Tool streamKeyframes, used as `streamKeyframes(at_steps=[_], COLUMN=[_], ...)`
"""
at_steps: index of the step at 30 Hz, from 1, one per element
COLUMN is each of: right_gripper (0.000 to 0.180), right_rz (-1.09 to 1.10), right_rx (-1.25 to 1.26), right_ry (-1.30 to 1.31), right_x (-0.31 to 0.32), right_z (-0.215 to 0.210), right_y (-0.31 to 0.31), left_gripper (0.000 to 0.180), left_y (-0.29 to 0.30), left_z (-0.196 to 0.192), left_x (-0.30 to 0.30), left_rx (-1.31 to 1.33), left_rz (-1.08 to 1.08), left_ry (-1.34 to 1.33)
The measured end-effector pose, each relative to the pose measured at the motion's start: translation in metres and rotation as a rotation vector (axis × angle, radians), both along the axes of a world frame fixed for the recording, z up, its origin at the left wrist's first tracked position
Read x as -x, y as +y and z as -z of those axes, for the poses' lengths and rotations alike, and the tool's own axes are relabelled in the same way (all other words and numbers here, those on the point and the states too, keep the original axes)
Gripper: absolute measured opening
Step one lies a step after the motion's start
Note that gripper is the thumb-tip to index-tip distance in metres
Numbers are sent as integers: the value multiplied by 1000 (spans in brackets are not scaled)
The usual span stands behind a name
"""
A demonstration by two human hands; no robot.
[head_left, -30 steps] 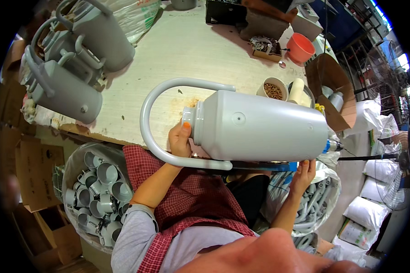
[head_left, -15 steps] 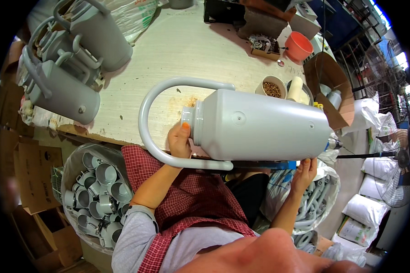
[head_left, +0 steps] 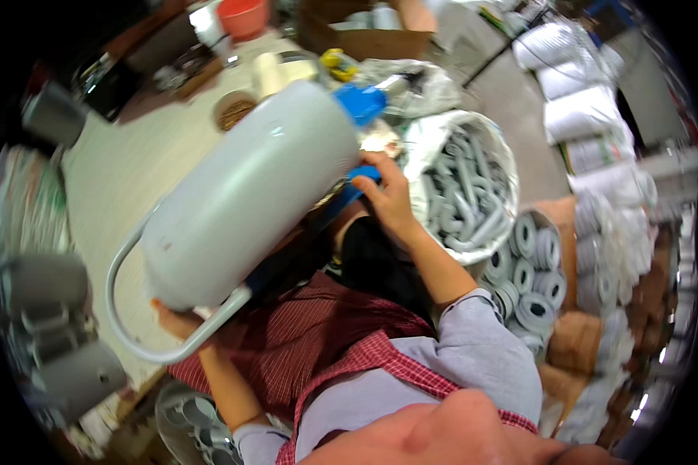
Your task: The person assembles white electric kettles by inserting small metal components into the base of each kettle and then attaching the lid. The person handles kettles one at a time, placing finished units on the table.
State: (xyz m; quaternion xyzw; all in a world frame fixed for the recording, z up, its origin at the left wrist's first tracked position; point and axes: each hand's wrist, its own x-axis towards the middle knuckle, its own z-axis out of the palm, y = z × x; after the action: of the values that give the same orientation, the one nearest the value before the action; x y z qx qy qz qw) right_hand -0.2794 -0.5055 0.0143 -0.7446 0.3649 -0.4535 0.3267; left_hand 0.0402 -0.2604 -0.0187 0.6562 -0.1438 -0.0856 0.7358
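Observation:
A large grey plastic flask body [head_left: 240, 194] with a curved grey handle [head_left: 143, 341] lies tilted across my lap, top end at lower left. My left hand [head_left: 177, 319] grips it from below near the handle end, mostly hidden under it. My right hand [head_left: 388, 198] rests at the flask's far end, fingers on a blue part [head_left: 347, 194] under it. A blue cap-like piece [head_left: 362, 101] shows past that end.
A white sack [head_left: 461, 186] of grey handles stands at my right, with stacked grey rings [head_left: 531, 271] beside it. Finished grey flasks [head_left: 54, 333] lie at left on the worktable [head_left: 132, 170]. A bowl [head_left: 233, 112], a red tub [head_left: 243, 17] and a cardboard box sit farther back.
The view has swung right and the flask has tilted, its far end raised toward upper right. My right hand has come up onto the blue part at that end.

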Motion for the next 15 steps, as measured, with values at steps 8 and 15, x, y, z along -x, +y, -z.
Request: streamKeyframes(at_steps=[8, 15], right_gripper=[26, 27], right_rz=[303, 93], right_rx=[197, 477], right_ry=[605, 958], right_x=[200, 209], right_z=[45, 63], right_y=[-81, -110], left_gripper=[48, 51], left_y=[-9, 4], left_z=[-20, -2], left_x=[0, -16], left_rx=[146, 57], left_rz=[26, 77], left_ry=[131, 62])
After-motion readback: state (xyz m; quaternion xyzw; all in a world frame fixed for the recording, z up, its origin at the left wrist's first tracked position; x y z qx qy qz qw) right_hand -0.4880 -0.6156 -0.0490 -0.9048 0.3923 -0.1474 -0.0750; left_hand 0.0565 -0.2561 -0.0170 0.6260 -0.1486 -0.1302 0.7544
